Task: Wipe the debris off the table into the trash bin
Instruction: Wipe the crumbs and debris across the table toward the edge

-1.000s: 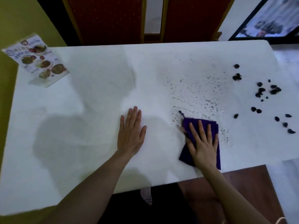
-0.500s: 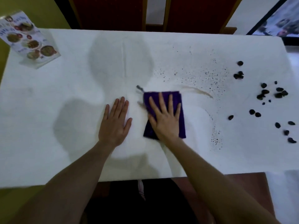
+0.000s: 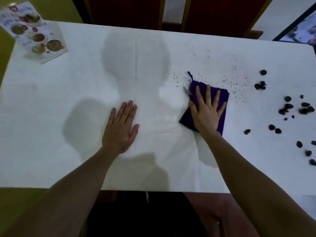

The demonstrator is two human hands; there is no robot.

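Note:
My right hand (image 3: pixel 206 109) lies flat, fingers spread, pressing a folded purple cloth (image 3: pixel 222 100) onto the white table (image 3: pixel 68 103). Fine dark specks (image 3: pixel 237 86) are scattered around and to the right of the cloth. Several larger dark lumps of debris (image 3: pixel 287 106) lie on the right side of the table, apart from the cloth. My left hand (image 3: pixel 119 129) rests flat on the table, holding nothing. No trash bin is in view.
A standing menu card (image 3: pixel 34 33) with food pictures is at the table's far left corner. Two red chairs (image 3: pixel 213 12) stand behind the far edge. A brown seat (image 3: pixel 213 214) shows below the near edge.
My right hand slid the cloth from the near edge up and left toward my left hand, then back to the right toward the specks. My left hand stayed flat on the table.

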